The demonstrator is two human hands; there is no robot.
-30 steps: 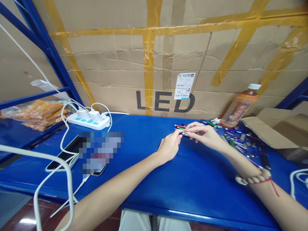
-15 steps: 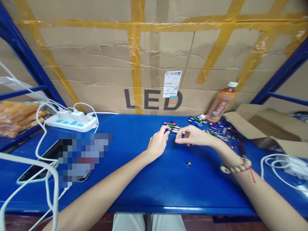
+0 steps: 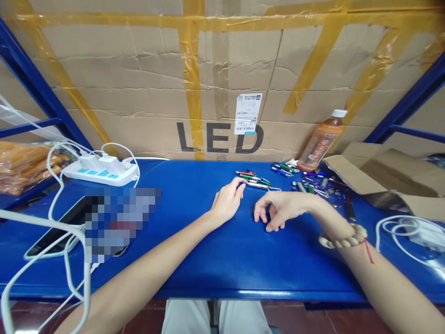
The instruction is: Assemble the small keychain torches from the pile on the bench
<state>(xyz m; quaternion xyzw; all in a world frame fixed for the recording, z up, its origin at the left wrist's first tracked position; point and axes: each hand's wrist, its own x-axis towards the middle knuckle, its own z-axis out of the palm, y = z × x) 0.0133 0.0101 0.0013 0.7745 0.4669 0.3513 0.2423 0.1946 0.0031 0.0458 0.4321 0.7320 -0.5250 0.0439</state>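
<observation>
Left of the bottle (image 3: 321, 144), your left hand (image 3: 227, 204) rests loosely open, fingertips at the pens (image 3: 256, 182); these lie flat, long axes running toward the bottle; your right hand (image 3: 278, 211) curls narrow, its contents hidden.

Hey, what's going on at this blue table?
A person works bare-handed at the table. The left hand lies open, fingertips at a small bunch of pens. The right hand is curled, fingertips on the table beside it; whether it grips anything is hidden. Near a bottle and a box lie other pens, scattered.
</observation>
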